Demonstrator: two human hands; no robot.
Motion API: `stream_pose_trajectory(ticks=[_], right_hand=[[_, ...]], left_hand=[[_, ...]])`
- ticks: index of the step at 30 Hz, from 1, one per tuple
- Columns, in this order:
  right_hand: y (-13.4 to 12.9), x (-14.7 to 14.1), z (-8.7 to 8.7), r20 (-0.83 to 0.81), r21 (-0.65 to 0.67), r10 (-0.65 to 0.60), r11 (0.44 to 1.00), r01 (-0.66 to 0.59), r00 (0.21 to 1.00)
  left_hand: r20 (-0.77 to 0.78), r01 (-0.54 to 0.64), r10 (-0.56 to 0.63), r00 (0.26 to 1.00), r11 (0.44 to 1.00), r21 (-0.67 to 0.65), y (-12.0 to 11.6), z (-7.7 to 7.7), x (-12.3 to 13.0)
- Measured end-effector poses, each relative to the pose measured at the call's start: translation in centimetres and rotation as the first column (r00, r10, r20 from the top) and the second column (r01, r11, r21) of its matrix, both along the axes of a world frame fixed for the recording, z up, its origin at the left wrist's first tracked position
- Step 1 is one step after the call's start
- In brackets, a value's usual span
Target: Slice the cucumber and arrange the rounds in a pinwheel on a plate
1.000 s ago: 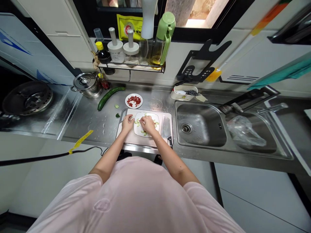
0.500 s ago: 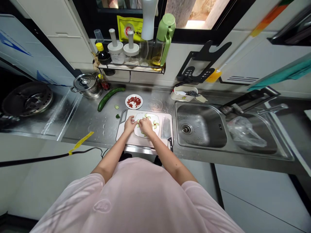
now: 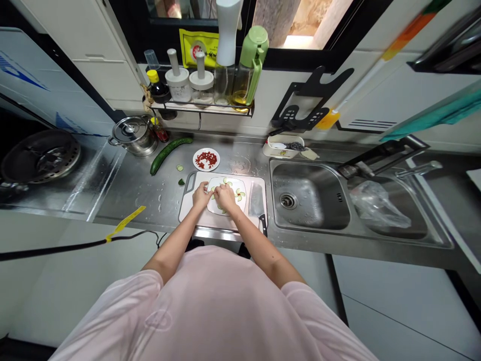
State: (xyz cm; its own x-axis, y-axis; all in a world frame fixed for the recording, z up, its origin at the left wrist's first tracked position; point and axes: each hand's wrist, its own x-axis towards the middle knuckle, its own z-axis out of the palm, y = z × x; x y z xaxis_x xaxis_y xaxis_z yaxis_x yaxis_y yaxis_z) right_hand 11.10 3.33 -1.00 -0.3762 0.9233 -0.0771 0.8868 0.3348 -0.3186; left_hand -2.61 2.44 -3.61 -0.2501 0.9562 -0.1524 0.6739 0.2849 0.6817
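As left hand [image 3: 201,196], right hand [image 3: 226,196] touch them, cucumber slices [image 3: 240,193], fanned

Steel countertop [image 3: 128,198] with cutting board [image 3: 199,218], cucumber [image 3: 169,155]

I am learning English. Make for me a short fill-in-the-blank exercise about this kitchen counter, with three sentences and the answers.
1. The cleaver lies on the cutting board, to the ____ of the white plate.
2. The small round plate holds chopped ____ pieces.
3. The left hand and the right hand are over the ____ slices on the white plate.

Answers: right; red; cucumber
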Motion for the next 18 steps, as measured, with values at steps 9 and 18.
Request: stream_pose_trajectory(ticks=[9, 18], right_hand=[[0.12, 0.08, 0.19, -0.041, 0.011, -0.051, 0.999, 0.052, 0.998], [0.14, -0.14, 0.21, -0.024, 0.017, -0.053, 0.998, 0.054, 0.998]], left_hand=[[-0.017, 0.005, -0.006, 1.0, 1.0, -0.012, -0.01, 0.23, 0.06], [-0.03, 0.006, -0.006, 1.0, 1.0, -0.011, -0.14, 0.38, 0.16]])
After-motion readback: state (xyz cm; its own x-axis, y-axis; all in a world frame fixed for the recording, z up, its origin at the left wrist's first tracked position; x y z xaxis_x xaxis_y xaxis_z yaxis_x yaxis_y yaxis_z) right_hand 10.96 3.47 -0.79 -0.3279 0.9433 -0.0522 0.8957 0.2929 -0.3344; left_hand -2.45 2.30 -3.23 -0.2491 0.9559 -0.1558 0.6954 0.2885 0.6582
